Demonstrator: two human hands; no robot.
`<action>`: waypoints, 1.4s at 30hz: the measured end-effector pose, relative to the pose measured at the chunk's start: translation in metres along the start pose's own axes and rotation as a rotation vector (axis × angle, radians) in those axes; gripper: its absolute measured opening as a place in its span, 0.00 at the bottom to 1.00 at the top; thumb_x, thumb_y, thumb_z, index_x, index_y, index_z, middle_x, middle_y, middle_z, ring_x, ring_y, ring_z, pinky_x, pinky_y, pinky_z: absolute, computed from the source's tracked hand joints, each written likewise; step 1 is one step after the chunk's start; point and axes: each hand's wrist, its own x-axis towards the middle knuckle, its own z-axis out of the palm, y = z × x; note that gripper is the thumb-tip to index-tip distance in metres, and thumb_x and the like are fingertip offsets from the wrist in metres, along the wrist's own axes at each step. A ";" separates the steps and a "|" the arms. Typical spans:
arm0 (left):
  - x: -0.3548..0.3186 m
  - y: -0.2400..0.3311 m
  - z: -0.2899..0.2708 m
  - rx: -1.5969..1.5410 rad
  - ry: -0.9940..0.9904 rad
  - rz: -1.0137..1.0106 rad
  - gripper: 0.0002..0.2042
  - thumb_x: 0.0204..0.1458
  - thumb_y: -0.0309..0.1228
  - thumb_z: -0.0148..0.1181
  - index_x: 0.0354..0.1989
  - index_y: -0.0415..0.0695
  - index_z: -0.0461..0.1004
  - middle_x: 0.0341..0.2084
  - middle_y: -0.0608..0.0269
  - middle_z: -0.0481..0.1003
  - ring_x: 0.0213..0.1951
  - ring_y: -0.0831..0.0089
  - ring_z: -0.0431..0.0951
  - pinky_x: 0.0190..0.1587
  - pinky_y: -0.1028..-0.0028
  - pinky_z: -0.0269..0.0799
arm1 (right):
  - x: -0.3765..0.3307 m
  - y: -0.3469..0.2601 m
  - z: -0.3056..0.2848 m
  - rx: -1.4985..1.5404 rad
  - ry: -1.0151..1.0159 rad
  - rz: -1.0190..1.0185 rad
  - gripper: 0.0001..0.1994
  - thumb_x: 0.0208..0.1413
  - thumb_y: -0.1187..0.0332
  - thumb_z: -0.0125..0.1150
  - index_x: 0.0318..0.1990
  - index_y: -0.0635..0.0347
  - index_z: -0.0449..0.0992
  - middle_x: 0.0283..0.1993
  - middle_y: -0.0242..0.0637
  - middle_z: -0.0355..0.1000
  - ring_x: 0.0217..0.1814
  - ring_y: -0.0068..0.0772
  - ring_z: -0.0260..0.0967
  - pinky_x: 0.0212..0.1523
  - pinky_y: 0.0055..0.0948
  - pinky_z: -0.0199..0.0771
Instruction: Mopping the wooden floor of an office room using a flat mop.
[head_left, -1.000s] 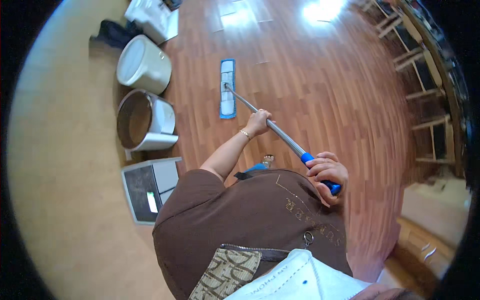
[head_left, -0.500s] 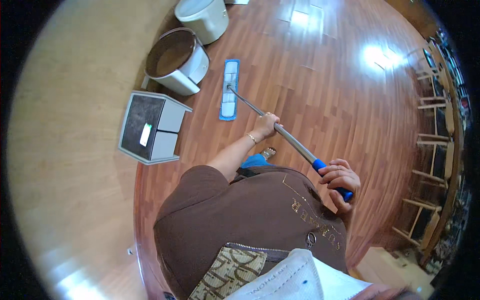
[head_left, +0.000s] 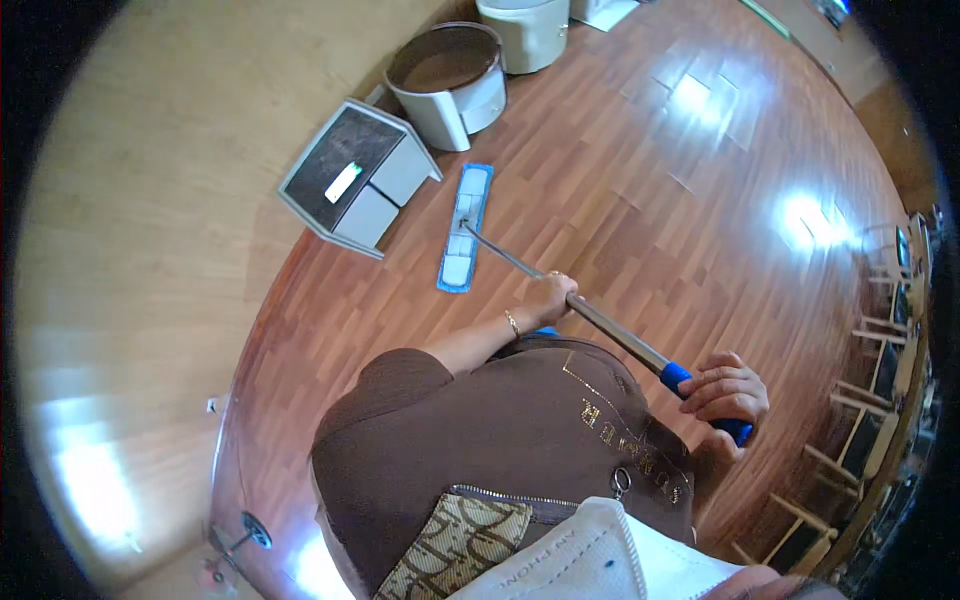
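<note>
A flat floor mop is in both my hands. Its long pad (head_left: 459, 267), white with a blue fringe, lies flat on the wooden floor in front of me, to the left. From there the metal pole (head_left: 622, 336) slants toward me and to the right. My left hand (head_left: 548, 297), with a bracelet at the wrist, is closed around the pole partway along. At the pole's top end, my right hand (head_left: 726, 392) is wrapped around the blue grip (head_left: 674, 377). The grip's end sticks out below the fingers.
Left of the pad stands a grey cabinet (head_left: 372, 150) with a dark top, against a pale wall (head_left: 160, 250). Beyond it are a round white stool-like piece with a brown top (head_left: 445, 58) and another white one (head_left: 525, 35). Wooden chairs (head_left: 850, 450) line the right side.
The view has turned, so the cabinet and white pieces sit farther right and higher. The pad and both hands appear lower in the picture, both hands still gripping the mop.
</note>
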 end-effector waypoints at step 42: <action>-0.244 0.031 -0.086 -0.809 -0.251 0.883 0.42 0.40 0.46 0.72 0.64 0.43 0.58 0.59 0.43 0.61 0.62 0.51 0.60 0.61 0.54 0.57 | -0.130 0.158 0.332 0.055 0.450 0.337 0.05 0.47 0.72 0.65 0.26 0.63 0.74 0.28 0.40 0.70 0.38 0.41 0.71 0.40 0.32 0.70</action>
